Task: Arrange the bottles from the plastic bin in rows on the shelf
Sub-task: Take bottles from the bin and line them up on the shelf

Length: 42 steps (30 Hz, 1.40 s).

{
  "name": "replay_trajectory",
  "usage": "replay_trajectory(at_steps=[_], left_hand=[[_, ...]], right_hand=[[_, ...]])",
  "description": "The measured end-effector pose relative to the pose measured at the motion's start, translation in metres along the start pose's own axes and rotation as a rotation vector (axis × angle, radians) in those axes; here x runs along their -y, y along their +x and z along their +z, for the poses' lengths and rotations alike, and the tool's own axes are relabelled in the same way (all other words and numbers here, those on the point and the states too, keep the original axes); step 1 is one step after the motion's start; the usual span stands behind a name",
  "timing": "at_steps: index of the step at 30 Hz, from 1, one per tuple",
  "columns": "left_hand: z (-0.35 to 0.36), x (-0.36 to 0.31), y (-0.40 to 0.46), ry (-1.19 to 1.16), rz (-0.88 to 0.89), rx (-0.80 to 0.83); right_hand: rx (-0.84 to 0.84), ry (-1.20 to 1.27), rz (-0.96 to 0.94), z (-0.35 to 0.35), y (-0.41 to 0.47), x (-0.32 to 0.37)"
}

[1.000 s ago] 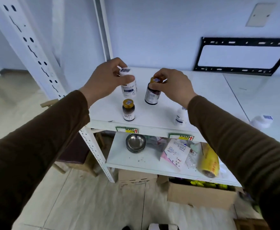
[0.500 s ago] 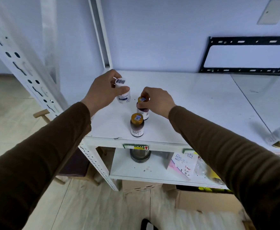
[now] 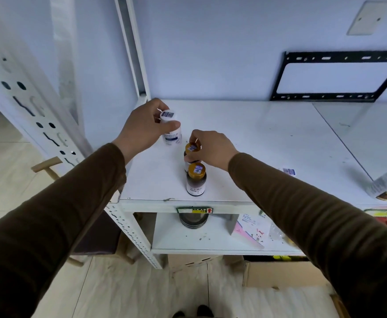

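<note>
The risk, as I judge it, is the right hand (image 3: 210,150) knocking the front amber bottle (image 3: 196,180) off the shelf's (image 3: 268,138) front edge, since it stands just before the one being set down; the right fingers curl round the rear amber bottle's (image 3: 192,150) cap; the left hand (image 3: 142,131) grips the white bottle (image 3: 171,128) near the back-left corner, thumb across its neck.

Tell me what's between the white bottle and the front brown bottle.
The second brown bottle, gripped by the right hand, stands there in the head view.
</note>
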State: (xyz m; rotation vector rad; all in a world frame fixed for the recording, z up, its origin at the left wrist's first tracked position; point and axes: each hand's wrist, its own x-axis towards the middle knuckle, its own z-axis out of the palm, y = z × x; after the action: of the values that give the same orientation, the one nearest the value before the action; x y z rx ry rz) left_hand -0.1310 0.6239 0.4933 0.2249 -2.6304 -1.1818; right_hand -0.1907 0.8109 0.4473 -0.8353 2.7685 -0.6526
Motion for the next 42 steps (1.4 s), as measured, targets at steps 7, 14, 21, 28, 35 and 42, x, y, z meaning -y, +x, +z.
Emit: replay_trajectory(at_steps=[7,14,21,28,35,42], left_hand=[[0.001,-0.009,0.005,-0.044,0.042,-0.007],[0.026,-0.042,0.003,-0.101,0.094,-0.036],[0.078,-0.099,-0.005,-0.155,0.120,-0.072],[0.137,-0.134,-0.014,-0.168,0.093,-0.031],[0.173,-0.146,-0.003,-0.059,0.042,0.009],[0.213,-0.149,0.001,0.036,-0.038,0.089]], right_hand=[[-0.070,0.053,0.034,-0.020,-0.011,-0.007],[-0.203,0.011,0.055,-0.061,-0.051,-0.039],[-0.209,0.000,0.040,-0.102,-0.102,-0.094],[-0.211,-0.015,0.047,-0.132,-0.140,-0.159],[-0.157,-0.116,0.050,-0.140,-0.144,-0.184],[-0.074,-0.223,-0.001,-0.139,-0.146,-0.214]])
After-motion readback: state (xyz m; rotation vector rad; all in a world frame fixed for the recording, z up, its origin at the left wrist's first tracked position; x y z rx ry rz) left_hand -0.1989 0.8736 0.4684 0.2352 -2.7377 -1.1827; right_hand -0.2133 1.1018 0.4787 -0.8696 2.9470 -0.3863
